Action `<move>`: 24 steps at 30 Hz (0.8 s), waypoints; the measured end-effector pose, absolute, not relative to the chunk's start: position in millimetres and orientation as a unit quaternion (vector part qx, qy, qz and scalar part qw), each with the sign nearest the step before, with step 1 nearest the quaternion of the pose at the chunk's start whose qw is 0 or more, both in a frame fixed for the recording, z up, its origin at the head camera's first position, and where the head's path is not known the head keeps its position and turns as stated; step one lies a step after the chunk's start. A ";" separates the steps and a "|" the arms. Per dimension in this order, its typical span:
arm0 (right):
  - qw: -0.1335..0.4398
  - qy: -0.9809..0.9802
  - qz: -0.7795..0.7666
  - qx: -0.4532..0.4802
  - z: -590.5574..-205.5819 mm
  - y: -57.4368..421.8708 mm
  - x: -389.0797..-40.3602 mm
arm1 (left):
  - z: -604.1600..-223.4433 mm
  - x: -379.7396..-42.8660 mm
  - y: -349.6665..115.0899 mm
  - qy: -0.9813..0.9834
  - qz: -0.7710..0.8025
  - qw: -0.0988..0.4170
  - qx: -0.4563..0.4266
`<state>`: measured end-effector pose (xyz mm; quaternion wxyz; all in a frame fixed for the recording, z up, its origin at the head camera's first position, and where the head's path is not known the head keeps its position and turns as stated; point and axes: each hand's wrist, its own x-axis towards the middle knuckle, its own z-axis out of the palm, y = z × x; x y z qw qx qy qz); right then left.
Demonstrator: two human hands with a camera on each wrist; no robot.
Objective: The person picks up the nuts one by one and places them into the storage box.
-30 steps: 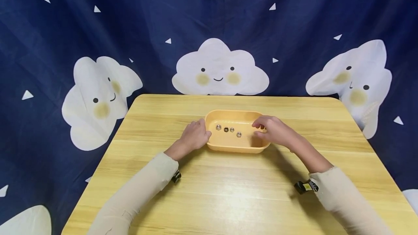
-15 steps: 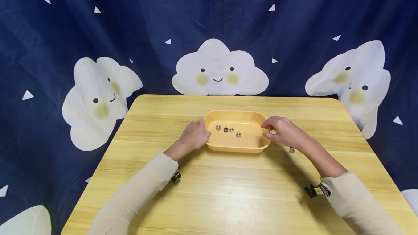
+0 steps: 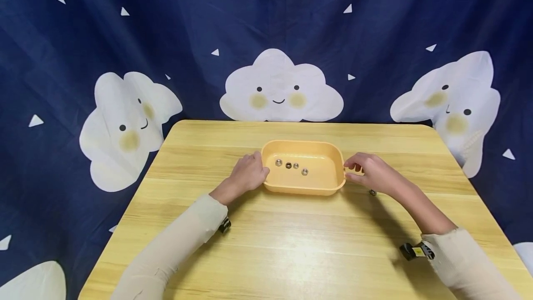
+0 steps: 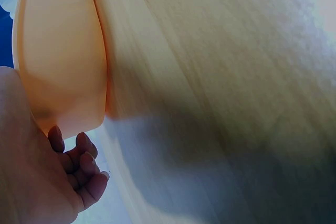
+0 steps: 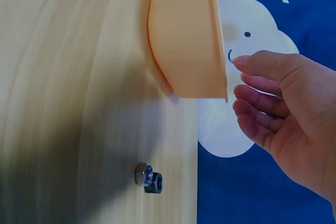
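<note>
Head cam: wood-grain tbl (image 3: pixel 291 244), navy cloud-print curtain (image 3: pixel 191 36) bhnd; L hand (image 3: pixel 246 172) grips tray (image 3: pixel 325 177), R hand (image 3: pixel 372 172) loose nr it.

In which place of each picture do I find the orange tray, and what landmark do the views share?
Head: the tray near centre, between left hand and right hand.
Left wrist: the tray at upper left, outer wall showing.
Right wrist: the tray at top centre, left of right hand.
Shared landmark: wooden tabletop.
</note>
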<state>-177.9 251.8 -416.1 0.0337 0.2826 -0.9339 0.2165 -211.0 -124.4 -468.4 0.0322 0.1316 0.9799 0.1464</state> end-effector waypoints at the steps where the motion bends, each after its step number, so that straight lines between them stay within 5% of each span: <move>1: 0.035 -0.934 0.216 0.281 -416.4 252.8 -177.1 | -468.3 -210.9 -124.4 0.980 0.147 0.033 0.132; 24: 0.014 -0.948 0.212 0.237 -432.0 284.8 -167.6 | -467.7 -210.2 -123.1 0.979 0.153 0.034 0.133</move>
